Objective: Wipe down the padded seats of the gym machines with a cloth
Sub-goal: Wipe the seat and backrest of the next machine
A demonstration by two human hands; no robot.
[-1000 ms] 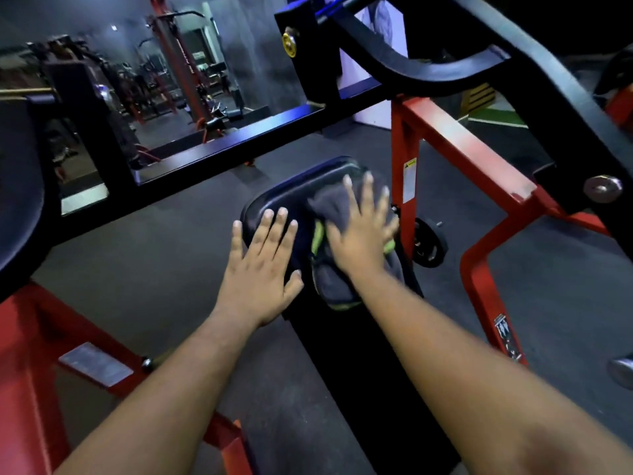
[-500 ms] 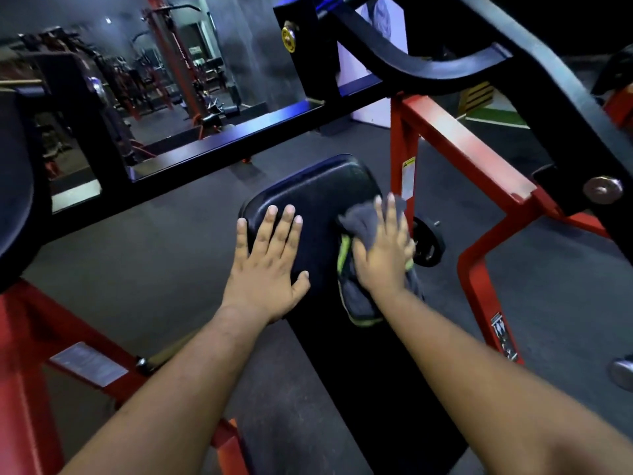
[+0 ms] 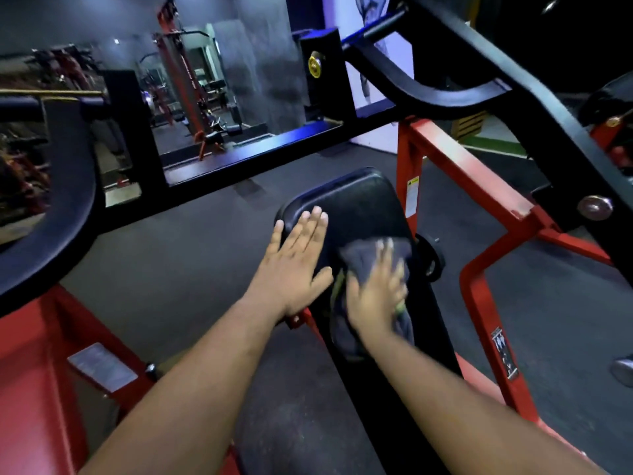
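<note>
A black padded seat (image 3: 363,207) of a red-framed gym machine lies in front of me, sloping away. My left hand (image 3: 294,269) rests flat on the seat's left edge, fingers straight and together. My right hand (image 3: 376,296) presses a dark grey cloth (image 3: 359,258) with a green edge onto the right side of the pad, fingers spread; the hand is blurred by motion. The cloth bunches out beyond the fingertips and under the wrist.
A red frame post (image 3: 407,166) and angled red bar (image 3: 479,186) stand right of the seat. A black lever arm (image 3: 513,80) crosses overhead at the upper right. A black curved pad (image 3: 61,214) sits at the left. Dark rubber floor (image 3: 178,255) surrounds the machine.
My right hand has dragged the cloth from the top of the pad down its right side towards me. My left hand has stayed flat on the left edge.
</note>
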